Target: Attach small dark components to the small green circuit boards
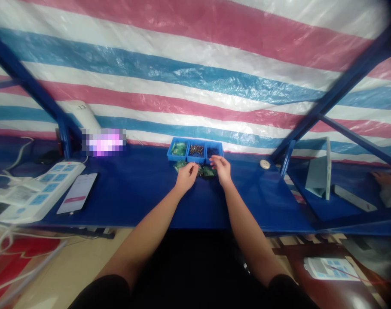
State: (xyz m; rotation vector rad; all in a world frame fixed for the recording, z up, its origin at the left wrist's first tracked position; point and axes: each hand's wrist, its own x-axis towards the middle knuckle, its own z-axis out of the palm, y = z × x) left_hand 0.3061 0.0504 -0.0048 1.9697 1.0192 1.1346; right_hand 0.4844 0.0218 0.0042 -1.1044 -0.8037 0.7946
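Note:
My left hand (186,176) is closed in a pinch, thumb against fingers, just in front of three joined blue bins (171,158). Whatever it holds is too small to make out. My right hand (222,170) reaches to the front of the right bin, its fingers curled together; their contents cannot be seen clearly. Green pieces (178,149) fill the left bin. Small brown and gold beads (196,150) lie in the middle one, and dark blue pieces (214,151) in the right one. Green packets (209,172) lie on the table between and below my hands, partly hidden.
A white power strip (50,189) with cables and a phone (77,194) lie left on the blue table (134,189). A lit, blurred-out screen (104,142) stands behind them. Right are a round pale object (264,164), a blue frame post (287,159), a propped tablet (327,169) and another person's hand (387,177).

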